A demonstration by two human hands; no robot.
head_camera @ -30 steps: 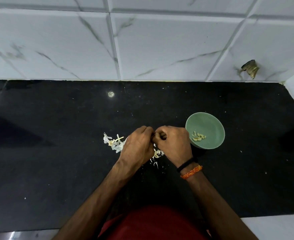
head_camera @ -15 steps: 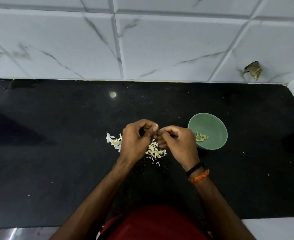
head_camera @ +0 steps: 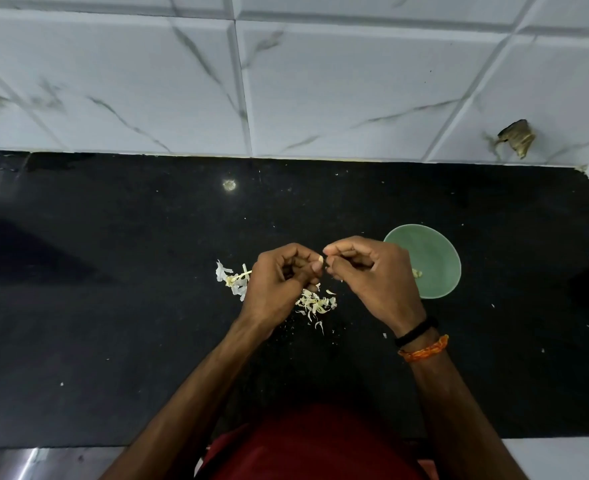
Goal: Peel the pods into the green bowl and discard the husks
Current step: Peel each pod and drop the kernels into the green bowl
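Both hands meet above the black counter, fingertips almost touching. My left hand (head_camera: 281,284) has its fingers curled and pinches a small pale pod (head_camera: 320,259) between thumb and forefinger. My right hand (head_camera: 372,275) pinches at the same pod from the right side. Under the hands lies a pile of pale husk shreds (head_camera: 315,303). A second heap of pale pods and stems (head_camera: 232,278) lies just left of my left hand. The green bowl (head_camera: 431,261) stands right of my right hand, partly covered by it, with a few peeled pieces (head_camera: 417,273) showing inside.
The black counter (head_camera: 113,306) runs to a white marbled tile wall (head_camera: 286,81) at the back. A brown patch (head_camera: 516,137) sits on the wall at the right. Small crumbs are scattered over the counter near the hands.
The hands have drawn slightly apart and lifted, and the right hand now covers more of the bowl's left side. The pod shows between the fingertips.
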